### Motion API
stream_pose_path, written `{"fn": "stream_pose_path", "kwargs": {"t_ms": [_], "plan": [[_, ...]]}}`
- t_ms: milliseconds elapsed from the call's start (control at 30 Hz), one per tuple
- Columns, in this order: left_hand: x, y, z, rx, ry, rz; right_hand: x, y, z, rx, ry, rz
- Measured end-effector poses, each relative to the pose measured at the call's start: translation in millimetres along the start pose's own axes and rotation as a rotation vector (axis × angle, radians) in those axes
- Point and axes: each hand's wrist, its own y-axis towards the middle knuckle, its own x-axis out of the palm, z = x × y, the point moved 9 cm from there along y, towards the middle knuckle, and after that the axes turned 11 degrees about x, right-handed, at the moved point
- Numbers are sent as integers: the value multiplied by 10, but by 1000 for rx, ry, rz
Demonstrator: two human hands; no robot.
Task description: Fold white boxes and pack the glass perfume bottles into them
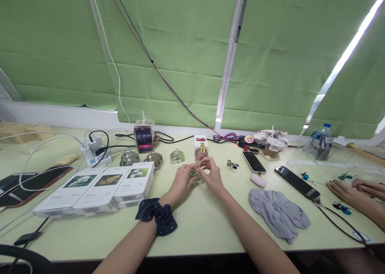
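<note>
On the table in front of me stands a small round glass bottle [197, 178], partly hidden by my fingers. My left hand [183, 180] is closed around its left side, with a dark scrunchie [159, 216] on the wrist. From the right, my right hand [212, 175] curls its fingers in over the bottle's top. The fingertips of both hands meet there, and anything small between them is hidden. Just behind is a bottle with pink contents [199, 155] and a gold top [202, 147]. A clear rounded glass bottle [177, 156] stands behind my left hand.
White flower-picture boxes [132, 186] lie at left, with two more glass bottles [130, 158] behind. Small round caps [232, 165], a phone [254, 162], a grey cloth [276, 212] and another phone [297, 182] lie at right. Another person's hands [345, 192] work at far right.
</note>
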Motion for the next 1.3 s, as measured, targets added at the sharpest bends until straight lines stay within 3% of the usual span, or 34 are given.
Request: {"fn": "stream_pose_path", "kwargs": {"t_ms": [200,333,433,600,700,867,1133,1300], "plan": [[-1,-24,20,26,-69,-5,25,-19,102,32,-41,-61],[-8,-63,-114,-76,-183,-10,48,1,252,110,-14,-150],[-94,-92,-280,-158,-185,85,55,21,329,172,17,-183],[-318,-129,-504,-199,70,299,68,17,347,209,59,-206],[-391,-117,-585,-219,166,365,83,1,358,212,64,-228],[-402,-30,-700,-219,235,370,144,-25,421,202,7,-293],[-319,23,-1037,-273,182,342,139,6,480,179,-4,-261],[-325,19,-1111,-286,161,361,134,-2,485,194,-18,-252]]}}
